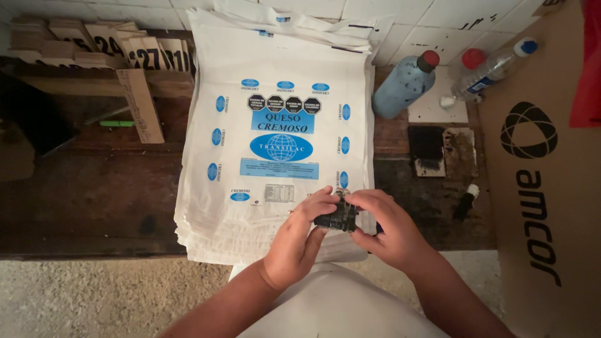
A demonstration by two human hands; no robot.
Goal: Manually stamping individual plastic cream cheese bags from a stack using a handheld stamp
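Two hands are working a small dark stamp over a stack of white printed bags on a dark wooden bench.

The left hand (299,235) and right hand (383,226) are both pinching the stamp (336,217), a small black, ink-smudged block, fingers closed narrowly around its sides so it is hanging just above the near edge of the bags (278,134). The bags are thin, glossy plastic with blue labels, lying flat and squared up in a thick pile, the top sheet open to the hands. On the bench (87,200), to the right, a blackened ink pad (429,150) is sitting within reach, with a blue bottle (404,84) and a clear bottle (491,72) behind it. Numbered card tags (94,40) are standing in a rack at far left. A cardboard box (544,175) is leaning at right.
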